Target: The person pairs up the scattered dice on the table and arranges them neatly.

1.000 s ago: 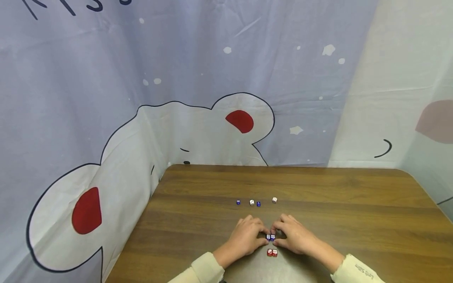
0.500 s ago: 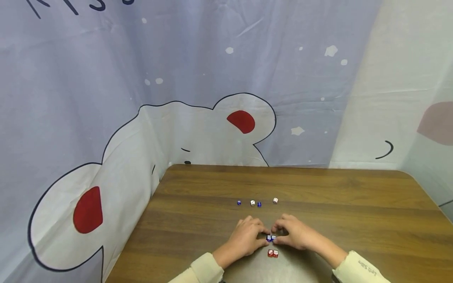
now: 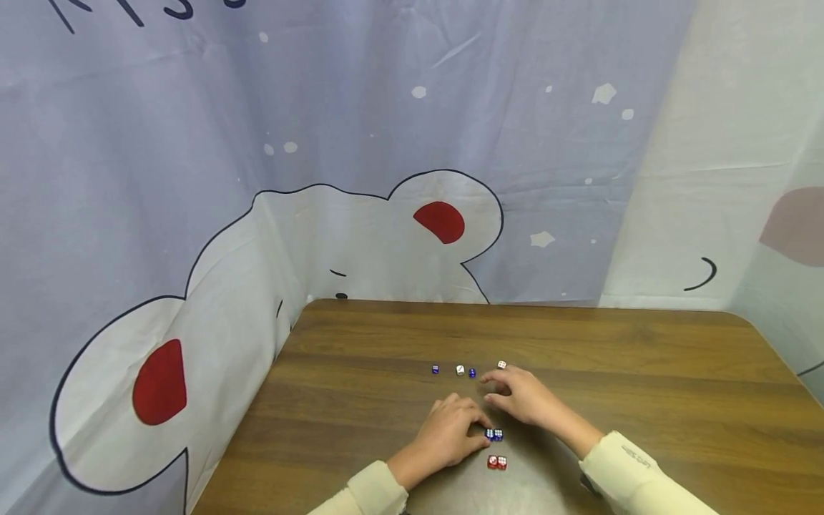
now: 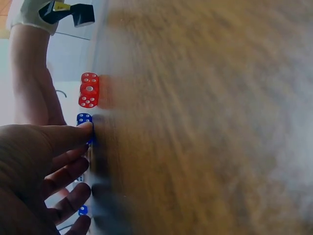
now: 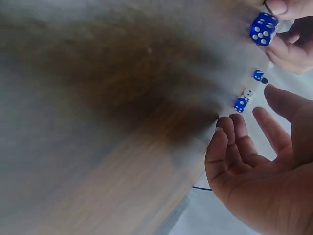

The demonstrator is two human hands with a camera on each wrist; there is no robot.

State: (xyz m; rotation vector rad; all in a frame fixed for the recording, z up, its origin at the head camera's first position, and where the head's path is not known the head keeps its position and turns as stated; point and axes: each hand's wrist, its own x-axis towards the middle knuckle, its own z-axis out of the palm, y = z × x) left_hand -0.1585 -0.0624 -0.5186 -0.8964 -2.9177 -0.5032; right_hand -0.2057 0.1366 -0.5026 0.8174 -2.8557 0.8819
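Observation:
Two blue dice (image 3: 494, 435) sit side by side on the wooden table. My left hand (image 3: 447, 433) pinches the left one between thumb and forefinger; in the left wrist view the thumb partly covers the blue dice (image 4: 84, 118). Beyond the pair, my right hand (image 3: 524, 398) holds nothing, its fingers loosely bent and the thumb apart. Its fingertips are close to a blue die (image 3: 473, 373) in the far row, and the hand overlaps the lower edge of a white die (image 3: 501, 365). Nearer the body, two red dice (image 3: 497, 463) stand together.
Farther left in that row are another white die (image 3: 460, 370) and another blue die (image 3: 435, 370). The brown wooden table (image 3: 360, 408) has rounded far corners, and a printed curtain (image 3: 360, 243) hangs right behind its far edge.
My right hand has left the blue pair and moved away from the body toward the far row of dice. My left hand has stayed at the blue pair.

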